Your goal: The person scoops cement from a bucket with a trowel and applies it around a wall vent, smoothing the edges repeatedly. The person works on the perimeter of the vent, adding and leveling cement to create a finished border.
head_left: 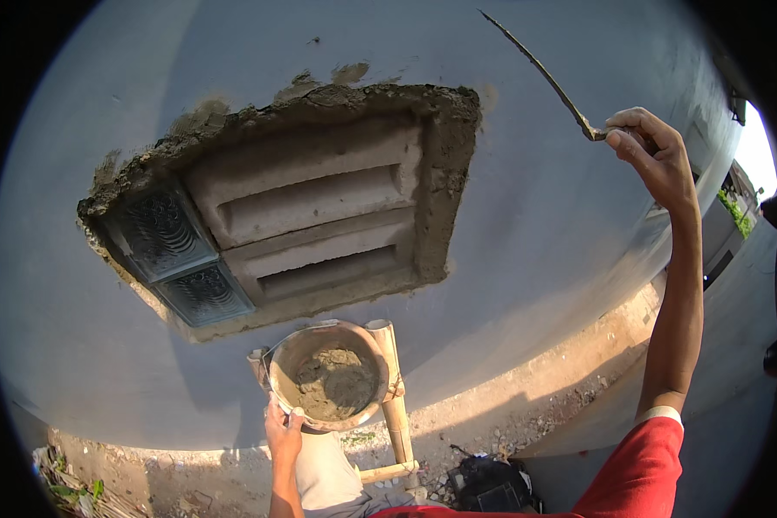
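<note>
My right hand (652,155) is raised at the upper right, closed on the handle of a trowel (561,99) whose thin dark blade, seen nearly edge-on, points up and left against the wall. My left hand (283,432) grips the near-left rim of a round bucket (367,354) holding grey-brown mortar (332,380). The bucket sits at the top of a bamboo ladder (397,423) below a framed wall opening. In the opening are two pale slotted vent blocks (311,155) and, at its left, two patterned glass blocks (160,224), with rough mortar (445,173) around the edges.
The grey plastered wall (544,224) surrounds the opening. Below it runs a dirt strip (509,388) with rubble, dry debris (60,479) at the lower left and a black bag-like object (492,483) at the bottom. Another wall (734,319) stands at the right, beside some greenery.
</note>
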Demonstrator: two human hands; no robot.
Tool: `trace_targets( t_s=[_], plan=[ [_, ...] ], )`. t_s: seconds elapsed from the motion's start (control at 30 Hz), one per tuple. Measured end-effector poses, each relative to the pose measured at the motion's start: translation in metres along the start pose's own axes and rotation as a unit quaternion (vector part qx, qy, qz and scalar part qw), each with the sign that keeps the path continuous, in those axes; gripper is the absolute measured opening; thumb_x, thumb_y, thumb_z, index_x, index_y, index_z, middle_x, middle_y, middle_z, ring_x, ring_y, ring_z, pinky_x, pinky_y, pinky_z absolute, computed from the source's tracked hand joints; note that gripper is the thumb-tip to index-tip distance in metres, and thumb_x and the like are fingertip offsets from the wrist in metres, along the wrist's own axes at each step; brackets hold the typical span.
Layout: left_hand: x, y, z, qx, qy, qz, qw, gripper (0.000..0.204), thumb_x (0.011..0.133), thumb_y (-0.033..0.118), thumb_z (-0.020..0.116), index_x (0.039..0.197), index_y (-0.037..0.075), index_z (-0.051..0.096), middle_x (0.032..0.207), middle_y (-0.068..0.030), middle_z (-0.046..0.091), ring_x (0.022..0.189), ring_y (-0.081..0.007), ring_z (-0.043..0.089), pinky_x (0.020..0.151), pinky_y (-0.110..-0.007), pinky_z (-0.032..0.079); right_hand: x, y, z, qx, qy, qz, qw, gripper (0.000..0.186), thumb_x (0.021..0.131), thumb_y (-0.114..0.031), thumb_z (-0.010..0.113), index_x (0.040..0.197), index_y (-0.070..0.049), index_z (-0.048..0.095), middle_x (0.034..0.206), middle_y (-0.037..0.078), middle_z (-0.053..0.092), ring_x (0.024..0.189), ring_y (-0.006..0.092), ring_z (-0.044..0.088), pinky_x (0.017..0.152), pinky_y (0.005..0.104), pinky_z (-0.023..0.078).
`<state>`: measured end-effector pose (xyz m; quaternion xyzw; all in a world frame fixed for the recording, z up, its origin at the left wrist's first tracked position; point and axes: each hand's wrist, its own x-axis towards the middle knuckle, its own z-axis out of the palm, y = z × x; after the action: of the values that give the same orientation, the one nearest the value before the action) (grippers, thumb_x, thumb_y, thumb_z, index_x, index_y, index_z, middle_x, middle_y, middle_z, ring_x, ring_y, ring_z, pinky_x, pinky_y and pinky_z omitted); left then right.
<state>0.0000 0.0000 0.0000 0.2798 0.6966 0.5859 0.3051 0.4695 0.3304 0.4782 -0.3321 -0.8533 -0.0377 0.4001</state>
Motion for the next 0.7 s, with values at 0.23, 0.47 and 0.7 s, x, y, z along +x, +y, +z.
trace_targets(
  t_s=[0.23,0.47,0.7],
  plan=[
    [-0.004,-0.001,-0.001,-0.007,0.007,0.007,1.000,0.080,0.095,-0.006,0.066,0.165,-0.007,0.027,0.139,-0.0209,0.064,0.120,-0.0242,0.066,0.100,-0.033,0.054,-0.076,0.023,0.089,-0.148,0.031,0.149,0.977,0.044,0.099,-0.046,0.070,0.090,-0.003,0.069,0.063,0.008,0.059,0.058,0.0239,0.056,0.062,0.0426,0.046],
    [-0.009,0.019,0.001,0.010,0.001,-0.015,1.000,0.080,0.095,-0.009,0.063,0.165,-0.007,0.024,0.135,-0.0200,0.067,0.114,-0.0213,0.068,0.095,-0.031,0.054,-0.077,0.038,0.121,-0.210,0.123,-0.028,0.970,0.022,0.095,-0.026,0.072,0.100,-0.005,0.067,0.083,0.006,0.060,0.064,0.0250,0.058,0.067,0.0420,0.049],
    [-0.010,0.024,0.004,-0.014,0.003,-0.010,1.000,0.080,0.095,-0.011,0.060,0.165,-0.009,0.021,0.135,-0.0193,0.067,0.114,-0.0206,0.067,0.095,-0.029,0.054,-0.040,0.057,0.117,-0.227,0.100,-0.084,0.965,0.018,0.098,-0.022,0.074,0.107,-0.007,0.070,0.091,0.004,0.063,0.070,0.0208,0.066,0.061,0.0364,0.055]
  ],
)
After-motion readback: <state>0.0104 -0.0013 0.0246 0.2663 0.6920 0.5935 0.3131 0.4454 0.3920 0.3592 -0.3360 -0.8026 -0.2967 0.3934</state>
